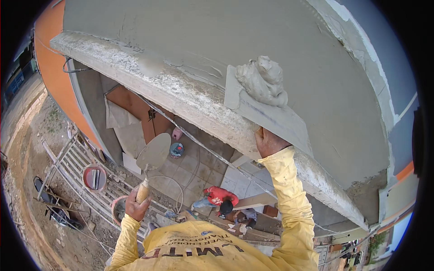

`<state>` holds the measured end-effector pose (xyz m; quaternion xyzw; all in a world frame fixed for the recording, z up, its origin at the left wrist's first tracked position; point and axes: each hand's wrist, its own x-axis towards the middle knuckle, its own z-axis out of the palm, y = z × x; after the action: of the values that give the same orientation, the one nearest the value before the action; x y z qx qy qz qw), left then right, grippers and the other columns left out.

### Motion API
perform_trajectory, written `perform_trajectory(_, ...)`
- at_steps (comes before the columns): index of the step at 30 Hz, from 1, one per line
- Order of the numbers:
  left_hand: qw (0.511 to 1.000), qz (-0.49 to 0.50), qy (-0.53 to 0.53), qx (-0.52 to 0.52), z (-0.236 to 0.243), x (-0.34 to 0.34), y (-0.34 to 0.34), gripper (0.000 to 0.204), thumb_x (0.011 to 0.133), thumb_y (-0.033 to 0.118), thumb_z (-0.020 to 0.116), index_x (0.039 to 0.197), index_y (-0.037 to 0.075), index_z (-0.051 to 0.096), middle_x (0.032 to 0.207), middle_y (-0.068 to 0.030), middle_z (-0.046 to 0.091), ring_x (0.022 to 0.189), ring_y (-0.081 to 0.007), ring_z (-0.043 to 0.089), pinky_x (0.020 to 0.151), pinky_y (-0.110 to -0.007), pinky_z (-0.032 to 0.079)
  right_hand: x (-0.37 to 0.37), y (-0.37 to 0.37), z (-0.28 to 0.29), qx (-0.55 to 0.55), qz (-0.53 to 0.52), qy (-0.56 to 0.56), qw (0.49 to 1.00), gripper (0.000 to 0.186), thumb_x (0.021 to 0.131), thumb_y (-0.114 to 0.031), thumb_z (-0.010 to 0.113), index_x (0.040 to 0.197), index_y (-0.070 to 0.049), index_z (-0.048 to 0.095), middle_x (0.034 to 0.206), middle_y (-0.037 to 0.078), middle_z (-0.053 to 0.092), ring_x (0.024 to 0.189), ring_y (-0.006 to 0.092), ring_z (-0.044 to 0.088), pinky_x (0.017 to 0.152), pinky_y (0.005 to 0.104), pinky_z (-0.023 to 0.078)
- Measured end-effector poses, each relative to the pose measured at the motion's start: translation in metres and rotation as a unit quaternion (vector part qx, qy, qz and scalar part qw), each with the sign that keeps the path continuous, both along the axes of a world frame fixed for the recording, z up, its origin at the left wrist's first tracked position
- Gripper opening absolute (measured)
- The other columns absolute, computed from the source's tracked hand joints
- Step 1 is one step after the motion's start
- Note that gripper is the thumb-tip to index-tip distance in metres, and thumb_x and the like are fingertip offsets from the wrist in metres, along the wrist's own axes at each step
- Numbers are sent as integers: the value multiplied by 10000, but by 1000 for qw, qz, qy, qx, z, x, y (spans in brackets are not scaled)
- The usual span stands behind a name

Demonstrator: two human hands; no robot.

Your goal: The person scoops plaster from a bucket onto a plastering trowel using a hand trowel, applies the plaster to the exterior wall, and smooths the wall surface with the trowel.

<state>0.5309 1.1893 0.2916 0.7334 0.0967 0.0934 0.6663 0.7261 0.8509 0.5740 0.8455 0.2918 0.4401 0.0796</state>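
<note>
My left hand (137, 203) grips the wooden handle (143, 192) of a round-bladed trowel (153, 153), smeared with grey, below the concrete ledge. My right hand (270, 144) holds a flat rectangular plastering float (285, 126) from underneath, its fingers partly hidden by the plate. A thick lump of wet grey mortar (261, 79) sits on the float. The float is over the rough concrete ledge (104, 52), against a broad surface of smooth grey plaster (190, 31). Both of my arms are in yellow sleeves.
Below are scaffolding bars (81, 167) with a red bucket (94, 178), a tiled floor (190, 171) with a blue pail (176, 150) and hoses, a co-worker in red (220, 198), and another person (247, 217) beside boards. An orange wall (49, 54) stands at left, a motorbike (54, 203) lower left.
</note>
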Motion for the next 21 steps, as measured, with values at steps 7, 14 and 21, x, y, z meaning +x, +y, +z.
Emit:
perform_trajectory(7,999,22,36,2,-8,-1,28,499,783,165,714,1225,-19,573,1081,-102,641,984,-197,593,898,-322,458,-4,12,14,-74,-101,82,989,314,803,-242,641,1068,-76,610,1079,170,632,971,376,622,856,500,485)
perform_trajectory(14,999,35,18,22,-20,-3,37,472,775,150,697,1199,-24,585,1073,-125,648,960,-227,611,895,-338,456,48,63,47,-81,-190,382,901,417,893,-296,567,1247,-116,439,1085,174,671,1016,376,646,860,503,510)
perform_trajectory(21,997,67,-17,41,-50,-15,51,400,811,117,664,1186,9,578,852,-12,600,670,-95,532,611,-256,455,83,112,50,-27,-177,363,915,490,854,-318,589,1274,-113,441,995,230,682,945,431,654,839,507,510)
